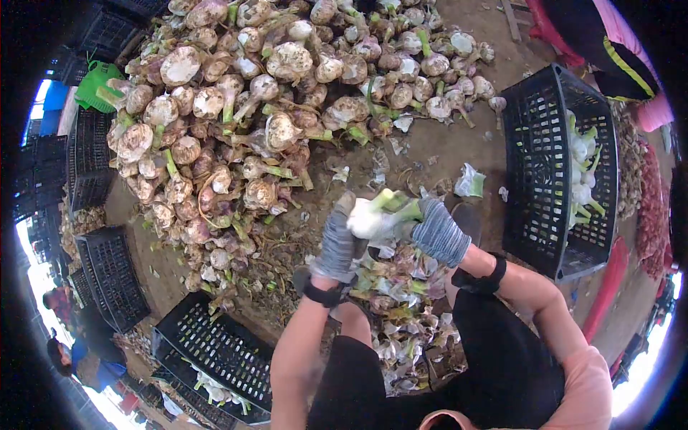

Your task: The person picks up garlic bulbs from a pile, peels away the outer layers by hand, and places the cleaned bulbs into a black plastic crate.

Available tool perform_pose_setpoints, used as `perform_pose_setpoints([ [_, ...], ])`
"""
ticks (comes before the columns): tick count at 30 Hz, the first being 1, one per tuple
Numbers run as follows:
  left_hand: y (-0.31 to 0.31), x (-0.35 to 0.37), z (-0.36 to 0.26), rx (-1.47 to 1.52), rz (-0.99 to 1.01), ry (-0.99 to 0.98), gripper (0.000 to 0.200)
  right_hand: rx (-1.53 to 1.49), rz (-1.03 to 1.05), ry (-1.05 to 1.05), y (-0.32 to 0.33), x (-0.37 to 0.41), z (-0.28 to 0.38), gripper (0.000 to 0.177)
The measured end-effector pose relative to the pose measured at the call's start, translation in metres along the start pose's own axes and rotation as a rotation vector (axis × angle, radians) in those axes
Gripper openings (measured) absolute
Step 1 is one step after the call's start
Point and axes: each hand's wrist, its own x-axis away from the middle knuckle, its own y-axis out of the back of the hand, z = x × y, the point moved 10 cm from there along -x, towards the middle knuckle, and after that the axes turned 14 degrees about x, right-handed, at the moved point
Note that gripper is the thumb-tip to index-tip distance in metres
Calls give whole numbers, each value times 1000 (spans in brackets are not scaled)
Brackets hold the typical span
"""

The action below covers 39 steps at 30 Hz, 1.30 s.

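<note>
Both of my hands wear grey knit gloves and meet on one cleaned white bulb with a cut green stalk [378, 213], held over my lap. My left hand [337, 242] grips the bulb's root end. My right hand [438, 231] closes around the stalk side. Under my hands lies a heap of peeled skins and trimmings [401, 315]. A large pile of dirty, unpeeled bulbs [251, 107] spreads across the ground in front of me.
A black plastic crate [545, 179] stands at my right with several clean white bulbs inside. Another black crate [215, 351] lies at my lower left with a few bulbs. More black crates [107, 276] and a green basket [97, 82] stand at left. People are at the edges.
</note>
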Motion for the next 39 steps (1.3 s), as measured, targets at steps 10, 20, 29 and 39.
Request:
perform_pose_setpoints([
  [10,-54,29,-60,-1145,34,-690,40,1,-66,163,13,1,28,21],
  [20,29,2,2,-331,-203,67,31,-88,-30,378,11,0,32,25],
  [29,-13,22,-35,-555,-42,-265,26,-1375,95,-456,-9,-4,-47,19],
  [39,-26,21,-14,-551,111,-162,29,-1722,-107,-456,22,-6,-63,16],
])
